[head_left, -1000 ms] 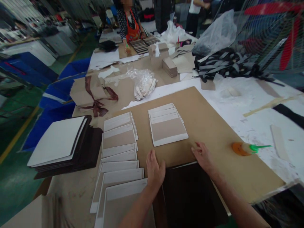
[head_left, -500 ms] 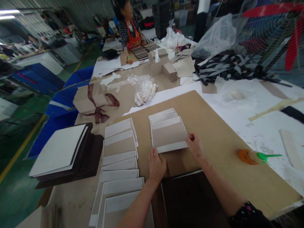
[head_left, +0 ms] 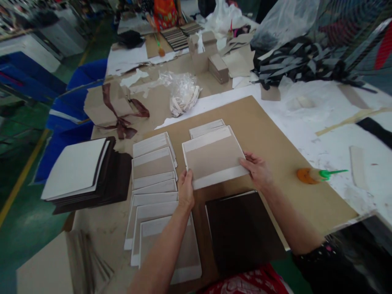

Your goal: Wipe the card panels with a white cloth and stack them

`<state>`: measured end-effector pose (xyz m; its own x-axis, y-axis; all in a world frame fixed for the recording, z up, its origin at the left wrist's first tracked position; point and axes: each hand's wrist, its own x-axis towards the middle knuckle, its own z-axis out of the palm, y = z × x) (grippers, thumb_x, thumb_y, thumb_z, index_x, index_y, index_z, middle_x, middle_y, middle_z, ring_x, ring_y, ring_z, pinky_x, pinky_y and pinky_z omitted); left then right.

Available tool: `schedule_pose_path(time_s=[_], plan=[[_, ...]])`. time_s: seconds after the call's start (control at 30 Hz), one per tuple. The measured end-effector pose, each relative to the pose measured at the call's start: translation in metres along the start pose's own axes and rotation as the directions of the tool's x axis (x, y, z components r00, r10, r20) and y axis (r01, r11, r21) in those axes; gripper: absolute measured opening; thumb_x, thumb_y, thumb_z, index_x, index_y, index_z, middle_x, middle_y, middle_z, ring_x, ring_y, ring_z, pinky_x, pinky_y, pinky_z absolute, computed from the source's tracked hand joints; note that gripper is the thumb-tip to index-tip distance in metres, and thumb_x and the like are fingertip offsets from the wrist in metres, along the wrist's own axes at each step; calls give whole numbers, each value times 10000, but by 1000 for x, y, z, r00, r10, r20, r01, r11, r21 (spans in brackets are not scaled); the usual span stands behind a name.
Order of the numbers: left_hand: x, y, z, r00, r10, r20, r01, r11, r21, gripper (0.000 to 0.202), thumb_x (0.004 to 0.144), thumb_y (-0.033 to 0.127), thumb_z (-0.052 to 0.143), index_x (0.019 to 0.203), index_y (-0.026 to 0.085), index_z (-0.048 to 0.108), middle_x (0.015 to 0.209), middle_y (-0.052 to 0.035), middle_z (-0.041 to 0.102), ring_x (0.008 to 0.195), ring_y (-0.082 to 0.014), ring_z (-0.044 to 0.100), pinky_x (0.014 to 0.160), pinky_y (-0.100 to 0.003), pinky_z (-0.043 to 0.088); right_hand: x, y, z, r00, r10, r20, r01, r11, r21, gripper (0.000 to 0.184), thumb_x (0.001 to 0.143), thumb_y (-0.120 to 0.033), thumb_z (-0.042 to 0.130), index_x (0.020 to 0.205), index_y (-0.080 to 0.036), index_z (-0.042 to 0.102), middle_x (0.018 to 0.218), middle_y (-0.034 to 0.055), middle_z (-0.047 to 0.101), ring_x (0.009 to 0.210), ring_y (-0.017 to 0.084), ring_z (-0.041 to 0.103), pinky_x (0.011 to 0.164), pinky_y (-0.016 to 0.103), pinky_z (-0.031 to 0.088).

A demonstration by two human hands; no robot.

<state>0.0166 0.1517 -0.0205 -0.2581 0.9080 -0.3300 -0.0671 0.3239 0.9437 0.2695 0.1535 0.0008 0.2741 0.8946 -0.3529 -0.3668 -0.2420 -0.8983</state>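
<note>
A beige panel with white edge strips (head_left: 216, 155) is held up between both hands, tilted above the brown board (head_left: 254, 126). At its lower left corner, my left hand (head_left: 186, 190) pinches the edge. My right hand (head_left: 257, 168) grips the right edge, thumb on top. Behind it lie similar white-edged panels (head_left: 206, 128). To the left runs an overlapping row of such panels (head_left: 154, 179), partly hidden by my left forearm. A dark brown sheet (head_left: 240, 228) lies close in front of me, below the held panel.
A glue bottle with a green nozzle (head_left: 309, 175) lies on the right. Dark sheets topped by a white one (head_left: 76, 167) are stacked at left. Farther off are a ribbon-tied bundle (head_left: 113, 106), a plastic bag (head_left: 183, 96), black strips (head_left: 306, 61) and a person in an orange apron (head_left: 165, 14).
Both hands have lifted the panel off the ones beneath and brought it nearer to me. My view has tipped downward, showing more of the dark sheet.
</note>
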Motion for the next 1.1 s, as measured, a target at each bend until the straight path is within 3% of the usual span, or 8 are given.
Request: schedule_pose_path(time_s=[0.13, 0.3, 0.43, 0.63, 0.77, 0.87, 0.97, 1.1], plan=[[-66, 8, -19, 981, -28, 191, 26, 1000, 9, 482, 812, 451, 652, 1213, 190, 593, 1155, -68, 694, 1043, -213, 640, 923, -333, 487, -87, 3, -57, 987, 140, 77, -130, 984, -123, 474, 662, -422, 846, 1072, -240, 692, 1038, 49, 735, 886, 214, 668, 759, 321, 531], [-150, -42, -44, 921, -219, 323, 133, 954, 268, 383, 867, 386, 553, 1193, 186, 558, 1150, -94, 699, 1043, -232, 653, 918, -358, 495, -178, 40, -124, 941, 326, -90, -338, 912, -233, 522, 685, -454, 826, 1147, -260, 683, 1126, 67, 728, 941, 264, 686, 779, 360, 564], [-171, -68, -49, 920, -242, 309, 59, 864, 501, 375, 876, 382, 501, 1189, 181, 550, 1129, -110, 703, 1041, -245, 656, 931, -374, 482, -201, 66, -142, 939, 302, -162, -340, 881, -329, 566, 665, -490, 797, 1156, -234, 677, 1112, 78, 732, 977, 291, 685, 810, 370, 571], [-172, -62, -45, 932, -244, 268, -18, 707, 707, 412, 880, 332, 441, 1248, 159, 507, 1092, -138, 699, 1010, -260, 674, 906, -375, 493, -199, 87, -149, 978, 142, -150, -206, 726, -656, 524, 725, -510, 663, 1154, -210, 669, 1105, 92, 723, 1036, 303, 670, 905, 403, 546], [-164, -67, -49, 977, -66, 203, -109, 660, 743, 609, 873, 409, 527, 1401, 154, 367, 1231, -187, 603, 1053, -283, 650, 904, -404, 512, -181, 83, -149, 976, -130, -177, -84, 523, -848, 457, 726, -563, 622, 1053, -254, 699, 1093, 106, 689, 910, 311, 670, 809, 461, 555], [-125, -65, -41, 962, 160, 222, -270, 692, 669, 592, 905, 435, 509, 1398, 144, 355, 1292, -210, 535, 1093, -282, 622, 933, -449, 520, -135, 67, -127, 976, -146, -163, -46, 587, -808, 447, 759, -589, 593, 1052, -266, 690, 1072, 99, 679, 842, 276, 675, 736, 421, 566], [-60, -51, -16, 904, 319, 284, -427, 644, 635, 519, 903, 350, 501, 1357, 116, 407, 1353, -221, 494, 1296, -301, 497, 1076, -504, 432, -61, 50, -85, 986, -157, -61, 59, 660, -749, 460, 777, -542, 572, 1093, -219, 660, 1070, 102, 679, 910, 267, 670, 780, 403, 556], [19, -28, 22, 907, 292, 304, -417, 515, 748, 567, 876, 307, 519, 1381, 74, 413, 1482, -250, 403, 1432, -348, 343, 1174, -545, 299, 40, 45, -25, 968, -251, 13, 185, 677, -712, 493, 764, -458, 577, 1165, -173, 617, 1213, 146, 631, 1167, 304, 569, 992, 466, 458]])
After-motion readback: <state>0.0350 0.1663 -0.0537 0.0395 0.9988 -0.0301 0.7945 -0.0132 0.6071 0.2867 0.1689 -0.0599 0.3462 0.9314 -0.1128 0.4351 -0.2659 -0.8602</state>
